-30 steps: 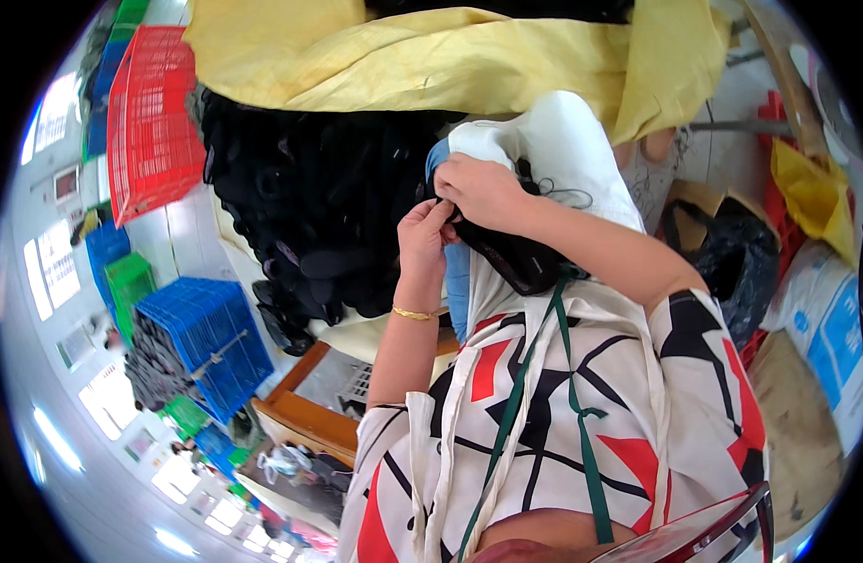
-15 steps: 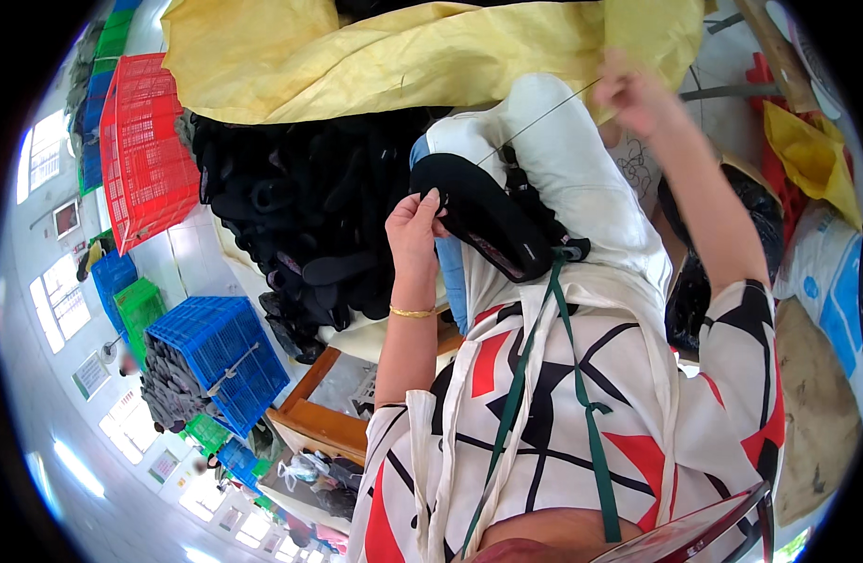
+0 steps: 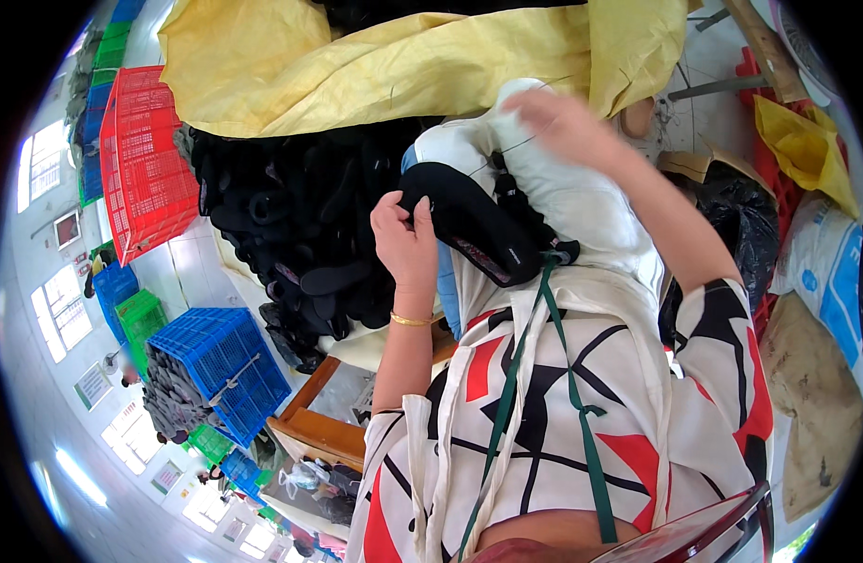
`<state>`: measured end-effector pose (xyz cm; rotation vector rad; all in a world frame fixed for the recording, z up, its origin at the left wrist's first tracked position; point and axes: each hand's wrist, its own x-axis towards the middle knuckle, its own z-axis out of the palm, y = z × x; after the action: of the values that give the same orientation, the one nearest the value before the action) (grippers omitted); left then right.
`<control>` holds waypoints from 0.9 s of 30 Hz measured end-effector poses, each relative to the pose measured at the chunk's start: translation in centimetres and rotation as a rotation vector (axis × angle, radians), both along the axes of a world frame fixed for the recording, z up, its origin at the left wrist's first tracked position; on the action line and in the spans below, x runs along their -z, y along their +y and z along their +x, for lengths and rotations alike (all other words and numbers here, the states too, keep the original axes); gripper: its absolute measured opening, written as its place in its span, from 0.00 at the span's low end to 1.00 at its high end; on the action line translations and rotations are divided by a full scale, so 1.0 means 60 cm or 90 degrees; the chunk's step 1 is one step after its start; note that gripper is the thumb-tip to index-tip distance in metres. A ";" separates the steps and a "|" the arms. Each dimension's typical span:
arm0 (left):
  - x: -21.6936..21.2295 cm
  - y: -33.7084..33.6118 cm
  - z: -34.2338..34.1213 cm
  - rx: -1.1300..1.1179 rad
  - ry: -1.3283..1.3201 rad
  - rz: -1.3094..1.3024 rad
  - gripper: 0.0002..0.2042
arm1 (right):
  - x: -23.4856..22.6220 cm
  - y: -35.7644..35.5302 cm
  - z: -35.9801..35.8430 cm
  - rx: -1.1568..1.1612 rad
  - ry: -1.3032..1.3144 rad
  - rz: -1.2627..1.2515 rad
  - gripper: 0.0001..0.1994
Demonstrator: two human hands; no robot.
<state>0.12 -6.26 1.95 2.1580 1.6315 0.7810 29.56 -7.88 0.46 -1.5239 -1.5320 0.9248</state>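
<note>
A black slipper (image 3: 474, 225) lies over my lap, tilted, its opening toward me. At its left edge my left hand (image 3: 405, 235) is closed on the rim, thumb on top and the other fingers bent beside it. A thin dark thread (image 3: 516, 146) runs up from the slipper to my right hand (image 3: 567, 131), which is above my white-covered knees and smeared by motion. The thread leads into its fingers; whether a needle is there I cannot make out. Green apron ties (image 3: 521, 375) hang down my front to the slipper's near end.
A large heap of black slippers (image 3: 300, 216) is on my left, partly under a yellow sheet (image 3: 403, 70). Farther left stand a red crate (image 3: 145, 159) and a blue crate (image 3: 249, 366) beside grey pieces. A black plastic bag (image 3: 736, 211) and white sack (image 3: 821, 253) are at the right.
My right hand has come down and left, closer to the slipper, and the visible thread is shorter. My left hand's fingers have loosened slightly and shifted left along the rim.
</note>
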 end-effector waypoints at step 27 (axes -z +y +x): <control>-0.007 0.033 -0.018 0.286 0.131 0.078 0.19 | -0.097 0.031 -0.213 0.150 0.878 -0.181 0.15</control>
<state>-0.95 -4.29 2.38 2.6292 1.1296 0.5465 16.79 -6.01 6.27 -0.7724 -0.2263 1.5767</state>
